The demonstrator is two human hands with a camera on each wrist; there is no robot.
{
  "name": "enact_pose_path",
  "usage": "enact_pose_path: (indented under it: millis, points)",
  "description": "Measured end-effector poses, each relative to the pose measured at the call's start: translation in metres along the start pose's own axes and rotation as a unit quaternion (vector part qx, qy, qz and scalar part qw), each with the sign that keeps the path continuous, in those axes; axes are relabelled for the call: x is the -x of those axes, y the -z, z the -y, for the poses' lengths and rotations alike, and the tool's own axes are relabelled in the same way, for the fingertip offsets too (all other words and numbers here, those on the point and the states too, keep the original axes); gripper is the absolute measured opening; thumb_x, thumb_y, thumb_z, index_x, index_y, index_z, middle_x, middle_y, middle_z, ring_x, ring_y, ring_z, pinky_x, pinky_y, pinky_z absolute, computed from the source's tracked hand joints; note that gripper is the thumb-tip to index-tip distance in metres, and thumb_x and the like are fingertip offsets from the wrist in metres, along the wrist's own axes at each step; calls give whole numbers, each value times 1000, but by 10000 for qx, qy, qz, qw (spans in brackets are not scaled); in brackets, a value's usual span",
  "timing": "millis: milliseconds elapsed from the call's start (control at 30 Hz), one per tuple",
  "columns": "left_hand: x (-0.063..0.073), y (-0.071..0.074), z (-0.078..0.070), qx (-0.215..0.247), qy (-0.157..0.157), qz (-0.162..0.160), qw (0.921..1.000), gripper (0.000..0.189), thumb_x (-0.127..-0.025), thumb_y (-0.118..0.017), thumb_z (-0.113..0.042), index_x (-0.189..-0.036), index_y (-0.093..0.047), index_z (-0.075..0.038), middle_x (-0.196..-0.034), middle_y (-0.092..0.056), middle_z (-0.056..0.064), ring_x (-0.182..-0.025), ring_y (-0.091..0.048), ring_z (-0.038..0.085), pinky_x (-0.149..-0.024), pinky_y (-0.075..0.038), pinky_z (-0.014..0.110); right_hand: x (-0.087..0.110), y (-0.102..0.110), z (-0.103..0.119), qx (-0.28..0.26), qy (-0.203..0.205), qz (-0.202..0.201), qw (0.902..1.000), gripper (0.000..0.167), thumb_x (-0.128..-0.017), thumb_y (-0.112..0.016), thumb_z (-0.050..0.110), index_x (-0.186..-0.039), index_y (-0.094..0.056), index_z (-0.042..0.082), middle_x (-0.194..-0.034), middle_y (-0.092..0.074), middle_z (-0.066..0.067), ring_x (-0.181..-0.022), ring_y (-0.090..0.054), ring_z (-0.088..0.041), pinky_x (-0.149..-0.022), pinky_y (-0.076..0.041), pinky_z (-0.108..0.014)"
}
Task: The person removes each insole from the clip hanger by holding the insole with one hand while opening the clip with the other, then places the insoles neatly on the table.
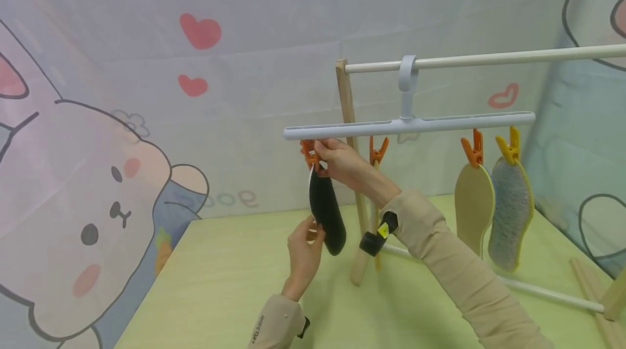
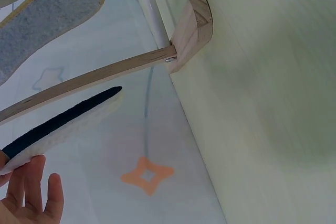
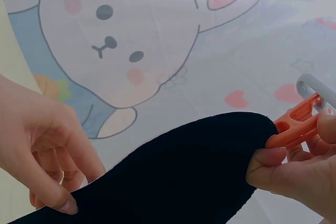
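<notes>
A black insole (image 1: 326, 210) with a white fluffy underside hangs below the left end of the white hanger (image 1: 342, 130). An orange clip (image 3: 296, 124) is at its top edge. In the head view my right hand (image 1: 344, 161) holds that clip from the right; one fingertip touches the insole's top, as the right wrist view shows. Lower down, my left hand (image 1: 305, 248) pinches the insole's left edge between thumb and fingers. The white underside (image 2: 68, 132) shows along the strip in the left wrist view.
From the hanger's right half hang a tan insole (image 1: 471, 207) and a grey fuzzy insole (image 1: 511, 216), held by an orange and a yellow clip (image 1: 509, 145). Another orange clip (image 1: 377, 150) holds a thin edge-on piece. A white rod (image 1: 489, 56) on wooden legs (image 1: 346, 93) carries the hanger.
</notes>
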State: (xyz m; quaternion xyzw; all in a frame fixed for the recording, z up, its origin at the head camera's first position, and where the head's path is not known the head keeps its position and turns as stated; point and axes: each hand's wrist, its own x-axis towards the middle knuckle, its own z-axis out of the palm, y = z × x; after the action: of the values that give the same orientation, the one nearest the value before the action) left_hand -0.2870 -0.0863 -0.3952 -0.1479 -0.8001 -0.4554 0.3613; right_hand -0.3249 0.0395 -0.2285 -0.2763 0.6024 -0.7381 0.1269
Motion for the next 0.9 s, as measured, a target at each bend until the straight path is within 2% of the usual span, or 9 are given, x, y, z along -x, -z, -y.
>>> enact_pose_path:
  millis: [133,433,700,900]
  points:
    - [0,1,0,9,-79,-15,10000,17,-77,-57,5,-91,-64,-4,-73,-63,11,-59,-61,20,-57,-51,23,0,0,0,-19,9,6,10000,24,-98,-27,15,-112,-45,7,-97,-47,-1,-81,-39,-14,-67,-31,-28]
    - [7,0,5,149,104,113,9998,13,-79,-57,4,-88,-63,-5,-73,-62,9,-58,-62,17,-58,-50,21,1,-3,2,4,49,98,9999,22,-98,-28,15,-108,-48,13,-95,-48,1,-87,-40,-15,-69,-33,-30]
    - [6,-1,6,133,157,115,9997,13,-79,-57,4,-87,-63,-5,-73,-62,9,-59,-62,17,-58,-50,21,0,-2,2,76,93,126,9998,28,-98,-28,14,-119,-41,2,-96,-48,1,-89,-39,-15,-70,-34,-30]
    - [6,-1,7,65,122,107,9998,14,-79,-57,3,-89,-64,-5,-74,-63,9,-59,-61,17,-58,-50,21,0,-1,2,47,49,113,9999,31,-98,-28,14,-123,-38,-1,-99,-47,-2,-89,-38,-15,-70,-33,-30]
